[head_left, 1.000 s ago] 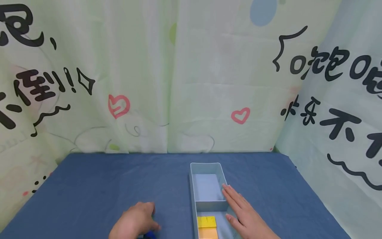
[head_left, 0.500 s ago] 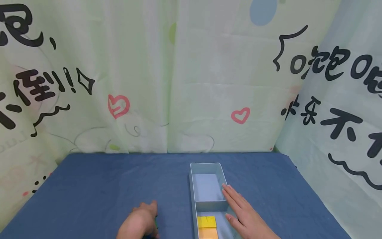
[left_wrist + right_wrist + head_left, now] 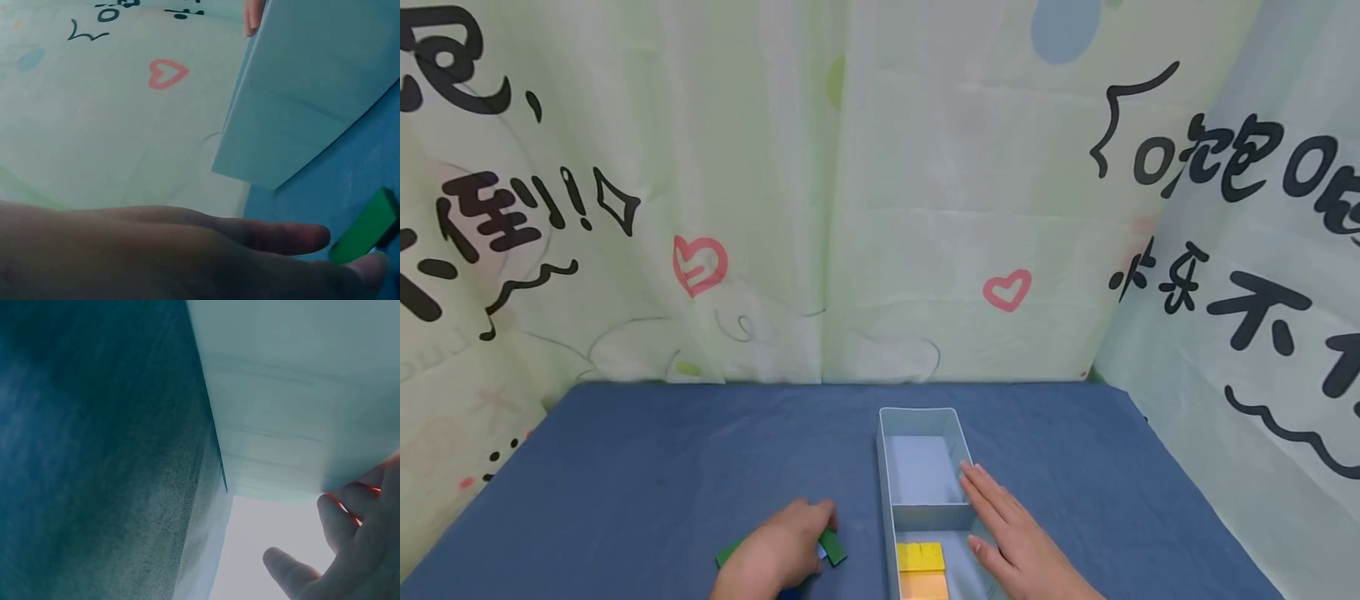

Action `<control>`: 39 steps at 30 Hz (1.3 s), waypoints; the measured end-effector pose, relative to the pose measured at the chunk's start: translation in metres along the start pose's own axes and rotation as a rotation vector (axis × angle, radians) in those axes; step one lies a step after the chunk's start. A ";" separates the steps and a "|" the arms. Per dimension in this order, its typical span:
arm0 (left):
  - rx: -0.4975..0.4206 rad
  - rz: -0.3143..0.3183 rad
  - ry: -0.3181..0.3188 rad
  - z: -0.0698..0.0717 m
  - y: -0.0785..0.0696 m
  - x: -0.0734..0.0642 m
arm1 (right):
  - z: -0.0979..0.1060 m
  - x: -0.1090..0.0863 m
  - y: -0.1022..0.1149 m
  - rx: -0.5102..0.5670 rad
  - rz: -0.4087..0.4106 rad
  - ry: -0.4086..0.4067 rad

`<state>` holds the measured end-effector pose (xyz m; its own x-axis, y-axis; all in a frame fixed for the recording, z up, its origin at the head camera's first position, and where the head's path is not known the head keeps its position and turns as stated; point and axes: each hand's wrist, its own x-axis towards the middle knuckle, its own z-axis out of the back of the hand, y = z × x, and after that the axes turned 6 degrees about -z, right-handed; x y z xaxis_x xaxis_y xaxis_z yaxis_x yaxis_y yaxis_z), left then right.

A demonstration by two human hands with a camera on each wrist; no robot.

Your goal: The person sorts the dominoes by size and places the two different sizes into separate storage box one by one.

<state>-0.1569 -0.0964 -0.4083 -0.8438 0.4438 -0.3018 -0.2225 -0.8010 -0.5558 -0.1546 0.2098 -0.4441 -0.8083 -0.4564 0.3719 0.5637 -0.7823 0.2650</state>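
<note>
Pinched at the finger ends of the left hand: a green block, jutting out toward the box, apart from its left wall and low over the blue-covered counter. Index finger and thumb just a block's thickness apart; hard to tell whether the block's lower edge meets the cloth. Beneath and around that hand, partly hidden, a second green piece on the far left and a dark blue piece at the bottom edge.

Laid along the box's right wall, right hand with fingers long, straight and close together, thumb spread away, fingertips touching the wall. Inside the near compartment, against the left wall: a yellow block, with an orange block right beside it, nearer the camera.
</note>
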 end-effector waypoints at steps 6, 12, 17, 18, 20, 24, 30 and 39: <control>0.019 0.159 -0.057 0.016 0.008 -0.008 | 0.001 -0.001 0.001 -0.001 -0.025 0.015; 0.060 0.312 -0.053 0.026 0.022 -0.023 | 0.004 -0.001 0.001 0.020 -0.011 0.027; 0.045 0.333 -0.028 0.024 0.029 -0.022 | 0.005 0.000 0.002 0.017 -0.013 0.019; 0.046 0.337 -0.020 0.022 0.030 -0.020 | 0.005 0.000 0.003 0.023 -0.015 0.019; 0.022 0.358 0.008 0.021 0.030 -0.016 | 0.005 0.000 0.003 0.040 -0.016 0.023; -0.006 0.326 0.024 0.017 0.027 -0.009 | 0.005 0.000 0.003 0.044 0.001 0.029; 0.009 0.133 -0.041 0.010 0.020 -0.001 | 0.004 0.001 0.000 0.005 0.020 0.031; 0.041 0.067 -0.076 0.008 0.017 0.002 | 0.002 -0.001 0.001 0.012 -0.015 0.016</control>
<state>-0.1666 -0.1125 -0.4124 -0.8918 0.3582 -0.2763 -0.1829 -0.8441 -0.5040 -0.1530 0.2101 -0.4419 -0.8195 -0.4513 0.3531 0.5530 -0.7844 0.2809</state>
